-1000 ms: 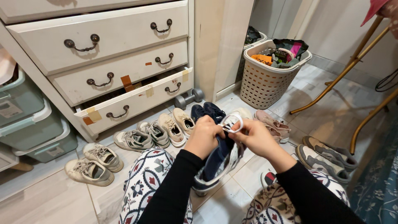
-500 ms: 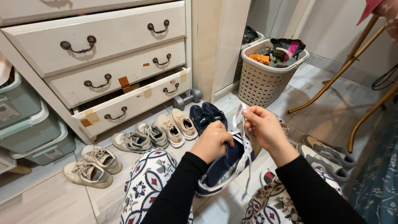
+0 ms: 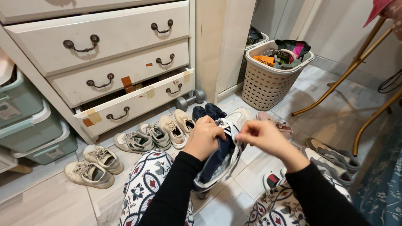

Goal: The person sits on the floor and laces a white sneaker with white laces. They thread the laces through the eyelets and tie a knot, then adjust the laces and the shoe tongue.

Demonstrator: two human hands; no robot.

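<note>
A navy sneaker (image 3: 215, 161) with white laces and a white sole rests on my lap, toe pointing toward me. My left hand (image 3: 204, 138) grips its upper near the tongue. My right hand (image 3: 263, 136) pinches a white lace (image 3: 233, 130) just right of the shoe's opening. Both arms wear black sleeves; my knees in patterned trousers (image 3: 146, 184) flank the shoe.
Pairs of beige and grey sneakers (image 3: 155, 134) line the tiled floor before a white chest of drawers (image 3: 121, 62). A white laundry basket (image 3: 268, 79) of clothes stands behind, a grey dumbbell (image 3: 190, 99) beside the chest, teal bins (image 3: 29, 129) left, more shoes (image 3: 331, 157) right, wooden legs (image 3: 360, 62) far right.
My right hand, raised with the lace pulled up half a second ago, has come down close to my left hand at the shoe's opening.
</note>
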